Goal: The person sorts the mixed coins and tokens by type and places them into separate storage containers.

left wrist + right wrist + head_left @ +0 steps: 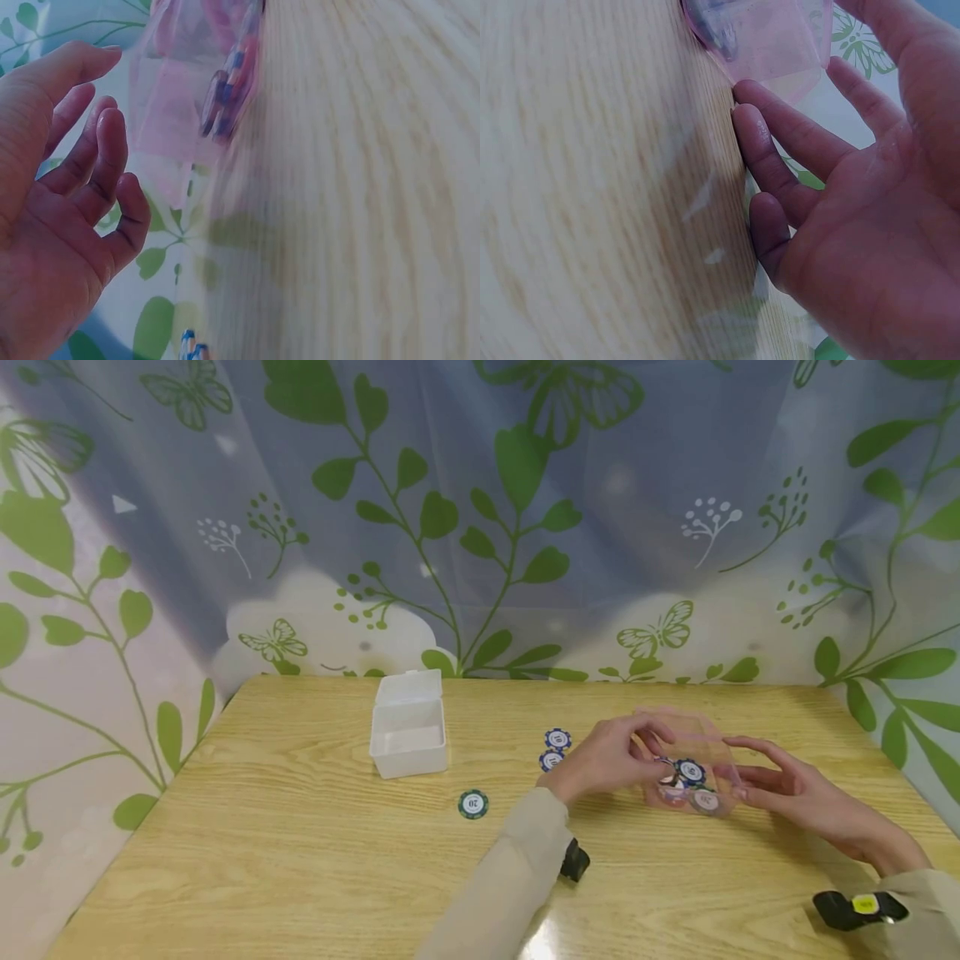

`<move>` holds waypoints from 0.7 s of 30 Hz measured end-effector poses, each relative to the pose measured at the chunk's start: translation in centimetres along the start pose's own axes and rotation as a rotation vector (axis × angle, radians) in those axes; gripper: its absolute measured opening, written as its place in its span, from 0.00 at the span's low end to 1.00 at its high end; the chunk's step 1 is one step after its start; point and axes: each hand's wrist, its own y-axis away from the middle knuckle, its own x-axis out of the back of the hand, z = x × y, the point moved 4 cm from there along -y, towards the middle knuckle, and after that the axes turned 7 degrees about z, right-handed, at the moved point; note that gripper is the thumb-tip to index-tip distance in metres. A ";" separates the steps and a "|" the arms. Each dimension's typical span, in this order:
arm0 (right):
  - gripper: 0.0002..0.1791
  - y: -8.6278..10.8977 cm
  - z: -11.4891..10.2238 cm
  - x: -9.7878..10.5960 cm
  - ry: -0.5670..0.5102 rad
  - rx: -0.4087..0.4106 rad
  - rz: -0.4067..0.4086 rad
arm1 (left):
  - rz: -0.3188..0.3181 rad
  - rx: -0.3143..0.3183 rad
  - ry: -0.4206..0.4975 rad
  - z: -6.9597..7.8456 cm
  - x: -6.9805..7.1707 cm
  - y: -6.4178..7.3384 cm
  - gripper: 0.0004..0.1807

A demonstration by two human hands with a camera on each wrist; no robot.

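A translucent pink box stands on the right side of the table, with several poker chips inside. My left hand reaches over its left side, fingers loosely bent. The left wrist view shows nothing between those fingers. At the box's right side, my right hand holds it with thumb and fingertips near its edges. In the right wrist view, the fingers lie against the pink plastic. Two blue chips lie left of my left hand, the nearer one partly beside the wrist.
A green chip marked 20 lies near the middle of the wooden table. Behind it to the left stands a white box with its lid raised. A leaf-patterned curtain hangs along the table's far edge.
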 end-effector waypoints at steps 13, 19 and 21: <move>0.38 0.0 -0.1 0.0 0.012 0.005 0.016 | 0.060 0.012 -0.019 -0.9 2.6 0.9 0.18; 0.38 0.0 0.0 0.0 0.003 0.006 0.010 | 0.073 0.002 -0.042 -1.5 3.6 1.3 0.18; 0.38 0.1 0.1 0.1 -0.006 0.009 0.006 | 0.072 0.002 -0.049 -1.8 3.9 1.5 0.18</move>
